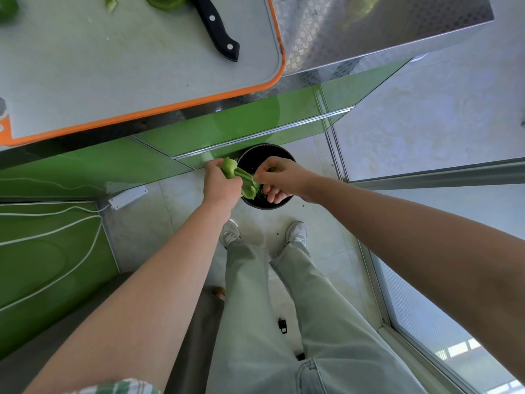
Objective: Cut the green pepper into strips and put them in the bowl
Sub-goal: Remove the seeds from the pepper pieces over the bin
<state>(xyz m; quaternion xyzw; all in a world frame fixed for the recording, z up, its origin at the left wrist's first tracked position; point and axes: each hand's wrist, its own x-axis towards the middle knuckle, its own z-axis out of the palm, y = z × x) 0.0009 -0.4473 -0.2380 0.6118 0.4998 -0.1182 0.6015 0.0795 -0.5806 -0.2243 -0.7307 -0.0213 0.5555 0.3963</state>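
Views logged: one, head | Mounted: on the wearer's head, above and behind left hand (218,184) and right hand (281,176) | Faced: forward, steeply down | Range: hands seen at arm's length, mid-frame, at the green pepper piece (238,174) | Wide-angle field: cutting board (127,81) taken in beyond the hands, shoes (230,234) nearer than them.
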